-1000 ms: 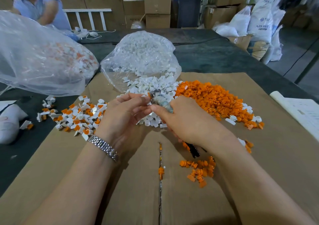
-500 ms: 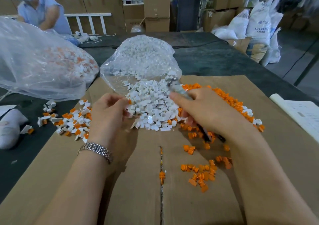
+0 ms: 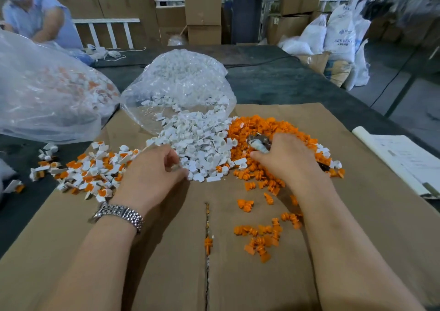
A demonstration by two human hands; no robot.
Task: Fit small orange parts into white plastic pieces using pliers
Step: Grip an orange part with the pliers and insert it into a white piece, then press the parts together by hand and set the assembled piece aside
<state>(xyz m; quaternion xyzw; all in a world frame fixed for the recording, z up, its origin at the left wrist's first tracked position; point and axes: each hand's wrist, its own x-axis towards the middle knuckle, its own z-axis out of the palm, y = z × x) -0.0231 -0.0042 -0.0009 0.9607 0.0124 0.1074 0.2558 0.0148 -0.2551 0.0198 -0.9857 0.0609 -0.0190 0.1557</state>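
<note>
Flattened cardboard covers the worktop; pliers, metal-nosed, are gripped by the right hand over the orange parts mid-sheet. White pieces are pinched at by the left hand.

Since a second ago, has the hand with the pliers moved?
Yes. The right hand carried the pliers rightward, off the white pile onto the orange pile.

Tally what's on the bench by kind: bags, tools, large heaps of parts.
Clear plastic bags: 2
Pliers: 1
White-piece heap: 1
Large orange-part heap: 1
Assembled white-and-orange heap: 1
Total: 6
</note>
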